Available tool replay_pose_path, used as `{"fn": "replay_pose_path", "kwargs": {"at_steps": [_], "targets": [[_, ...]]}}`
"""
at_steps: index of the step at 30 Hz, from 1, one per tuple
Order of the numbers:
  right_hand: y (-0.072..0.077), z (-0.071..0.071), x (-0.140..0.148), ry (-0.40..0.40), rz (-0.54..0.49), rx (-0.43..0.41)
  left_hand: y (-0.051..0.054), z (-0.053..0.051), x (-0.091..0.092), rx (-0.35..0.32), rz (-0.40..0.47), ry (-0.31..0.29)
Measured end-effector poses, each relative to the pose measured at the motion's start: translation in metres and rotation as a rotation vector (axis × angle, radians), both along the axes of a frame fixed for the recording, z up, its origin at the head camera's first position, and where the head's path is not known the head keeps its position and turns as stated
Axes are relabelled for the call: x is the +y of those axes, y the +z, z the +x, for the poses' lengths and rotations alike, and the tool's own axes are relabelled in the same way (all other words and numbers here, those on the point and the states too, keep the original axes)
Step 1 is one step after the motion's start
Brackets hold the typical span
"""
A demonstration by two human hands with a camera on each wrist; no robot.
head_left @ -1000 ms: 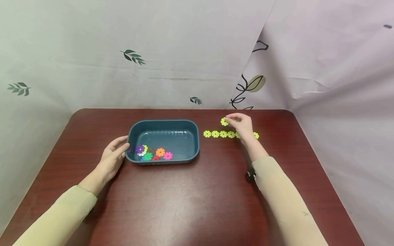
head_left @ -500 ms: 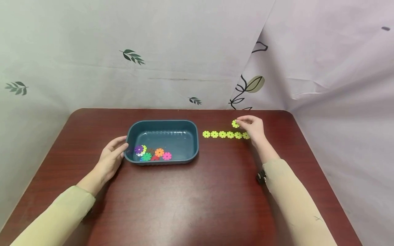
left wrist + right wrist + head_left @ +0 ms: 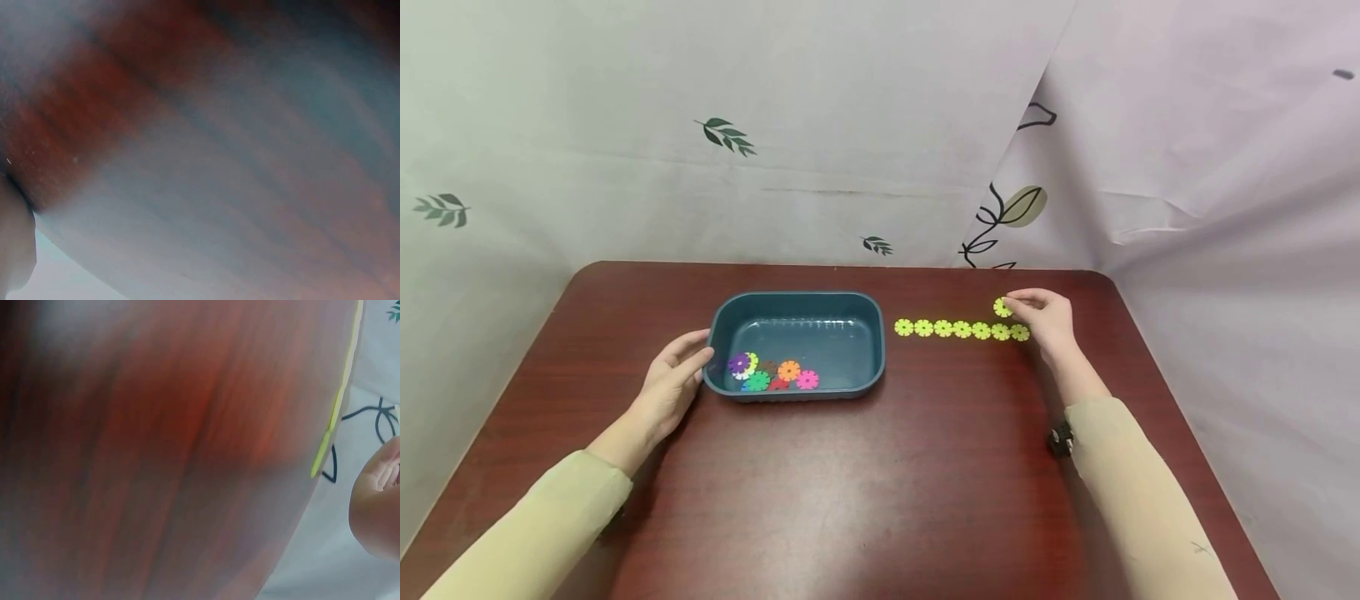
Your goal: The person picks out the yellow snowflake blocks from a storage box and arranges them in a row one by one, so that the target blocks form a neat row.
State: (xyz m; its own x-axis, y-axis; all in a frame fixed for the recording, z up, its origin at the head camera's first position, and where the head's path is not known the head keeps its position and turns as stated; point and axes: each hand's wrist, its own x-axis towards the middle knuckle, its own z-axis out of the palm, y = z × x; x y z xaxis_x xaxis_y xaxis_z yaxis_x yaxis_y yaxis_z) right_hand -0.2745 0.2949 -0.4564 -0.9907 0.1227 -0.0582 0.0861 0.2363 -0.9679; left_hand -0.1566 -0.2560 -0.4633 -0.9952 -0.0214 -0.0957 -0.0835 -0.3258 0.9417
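Note:
Thumb and fingers of my left hand (image 3: 666, 387) hold the left end of a dark teal plastic basin (image 3: 868, 387), with the thumb at its rim. Inside lie several notched plastic discs, among them a purple disc (image 3: 737, 364), an orange disc (image 3: 788, 371), a green disc (image 3: 759, 381) and a pink disc (image 3: 807, 380). To the basin's right, a straight row of yellow-green discs (image 3: 962, 329) lies on the table. My right hand (image 3: 1051, 323) pinches another yellow-green disc (image 3: 1002, 307) just beyond the row's right end. The right wrist view catches the row (image 3: 337, 406) almost edge-on.
The dark red wooden table (image 3: 850, 492) meets a pale leaf-printed cloth (image 3: 820, 167) along its back edge. More cloth (image 3: 1240, 350) hangs by its right side. The left wrist view is mostly blurred.
My right hand has moved right along the row with the pinched disc, uncovering the discs at the right end. The left hand and basin have stayed in place.

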Motion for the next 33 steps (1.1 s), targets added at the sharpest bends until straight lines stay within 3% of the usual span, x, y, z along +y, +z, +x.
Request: {"fn": "replay_pose_path", "kwargs": {"at_steps": [18,33], "targets": [[-0.006,0.005,0.046,-0.016,0.046,-0.073,0.002,0.000,0.001,-0.011,-0.004,-0.001],[-0.014,0.007,0.066,0.036,0.173,-0.146,0.002,0.000,0.001,-0.019,-0.024,0.000]]}}
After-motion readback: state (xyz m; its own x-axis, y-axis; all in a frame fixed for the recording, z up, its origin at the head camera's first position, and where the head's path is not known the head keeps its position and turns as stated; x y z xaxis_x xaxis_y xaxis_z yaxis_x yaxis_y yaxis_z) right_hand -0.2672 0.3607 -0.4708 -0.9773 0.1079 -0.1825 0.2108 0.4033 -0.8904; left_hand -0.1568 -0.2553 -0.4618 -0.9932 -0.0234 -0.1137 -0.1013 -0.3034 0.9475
